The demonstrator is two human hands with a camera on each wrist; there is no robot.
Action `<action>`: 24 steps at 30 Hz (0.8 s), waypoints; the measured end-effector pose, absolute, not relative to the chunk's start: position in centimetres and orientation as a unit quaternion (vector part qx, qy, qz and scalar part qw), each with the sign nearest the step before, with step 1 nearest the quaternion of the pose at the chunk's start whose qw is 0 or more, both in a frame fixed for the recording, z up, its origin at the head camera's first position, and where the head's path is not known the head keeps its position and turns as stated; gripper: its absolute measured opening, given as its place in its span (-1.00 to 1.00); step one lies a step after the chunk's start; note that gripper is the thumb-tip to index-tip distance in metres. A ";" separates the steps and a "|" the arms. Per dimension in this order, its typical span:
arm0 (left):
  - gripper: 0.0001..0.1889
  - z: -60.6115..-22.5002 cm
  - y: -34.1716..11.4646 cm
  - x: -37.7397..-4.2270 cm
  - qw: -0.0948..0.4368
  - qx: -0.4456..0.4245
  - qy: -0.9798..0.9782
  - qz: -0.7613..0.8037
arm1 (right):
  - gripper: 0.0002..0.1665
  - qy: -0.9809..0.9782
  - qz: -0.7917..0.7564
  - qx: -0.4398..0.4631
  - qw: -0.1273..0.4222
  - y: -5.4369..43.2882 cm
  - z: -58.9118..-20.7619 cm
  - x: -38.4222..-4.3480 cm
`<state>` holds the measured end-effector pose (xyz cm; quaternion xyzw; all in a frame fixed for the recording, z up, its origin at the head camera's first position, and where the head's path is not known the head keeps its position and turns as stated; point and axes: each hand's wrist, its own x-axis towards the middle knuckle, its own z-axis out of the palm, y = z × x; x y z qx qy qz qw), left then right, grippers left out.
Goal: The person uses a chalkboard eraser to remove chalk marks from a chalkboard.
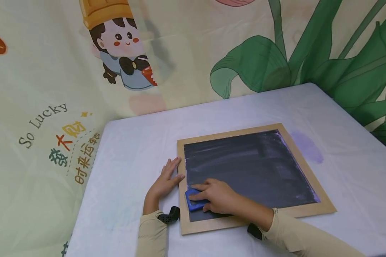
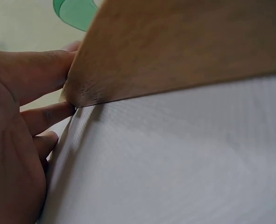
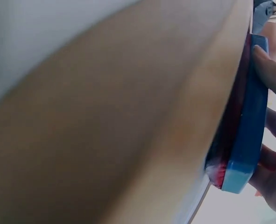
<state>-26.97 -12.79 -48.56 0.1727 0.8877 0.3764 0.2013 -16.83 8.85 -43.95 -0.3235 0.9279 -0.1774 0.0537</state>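
A small blackboard [image 1: 241,160] in a light wooden frame [image 1: 296,153] lies on the white tabletop. My right hand [image 1: 222,195] grips a blue chalkboard eraser [image 1: 193,206] over the board's lower left corner. In the right wrist view the eraser [image 3: 251,126] shows its blue back and a dark red underside, with the thumb and fingers along its sides. My left hand [image 1: 163,184] touches the frame's left edge, fingers stretched out and thumb on the wood. Seen from the left wrist, the fingers [image 2: 44,70] meet the edge of the wooden frame [image 2: 175,46].
The white-covered table [image 1: 125,157] extends around the board. A pale purple stain [image 1: 306,147] marks the cloth to its right. Faint chalk smears and purple traces show on the board's surface and right edge. A printed backdrop [image 1: 186,53] hangs behind the table.
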 end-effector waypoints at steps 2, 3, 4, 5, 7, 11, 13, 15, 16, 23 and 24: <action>-0.30 -48.6 -12.7 -26.9 0.205 0.168 0.886 0.379 | -0.40 0.929 -0.177 -0.321 0.051 8.9 -44.3 -16.7; -0.30 -48.6 -12.7 -26.8 0.206 0.166 0.887 0.379 | -0.40 0.929 -0.178 -0.321 0.050 9.0 -44.4 -16.6; -0.30 -48.6 -12.6 -26.8 0.208 0.165 0.887 0.379 | -0.41 0.929 -0.180 -0.320 0.049 9.1 -44.6 -16.6; -0.30 -48.6 -12.6 -26.8 0.209 0.165 0.887 0.377 | -0.41 0.929 -0.182 -0.320 0.047 9.2 -44.7 -16.5; -0.30 -48.6 -12.6 -26.9 0.208 0.169 0.887 0.375 | -0.41 0.929 -0.188 -0.316 0.045 9.5 -44.8 -16.3; -0.30 -48.5 -12.6 -27.2 0.198 0.178 0.886 0.379 | -0.41 0.933 -0.196 -0.297 0.041 10.1 -44.8 -16.1; -0.30 -48.4 -12.6 -27.3 0.193 0.183 0.885 0.382 | -0.41 0.937 -0.198 -0.285 0.036 10.6 -44.7 -16.1; -0.30 -48.4 -12.6 -27.4 0.193 0.183 0.885 0.382 | -0.41 0.941 -0.197 -0.275 0.027 11.4 -44.7 -16.0; -0.29 -48.4 -12.5 -27.5 0.195 0.182 0.885 0.382 | -0.41 0.941 -0.197 -0.273 0.020 11.9 -44.8 -15.9; -0.28 -48.6 -12.5 -27.2 0.202 0.173 0.885 0.381 | -0.38 0.946 -0.223 -0.236 0.005 16.8 -45.5 -14.6; -0.28 -48.6 -12.6 -27.2 0.202 0.174 0.885 0.381 | -0.37 0.948 -0.229 -0.223 0.007 17.6 -45.5 -14.3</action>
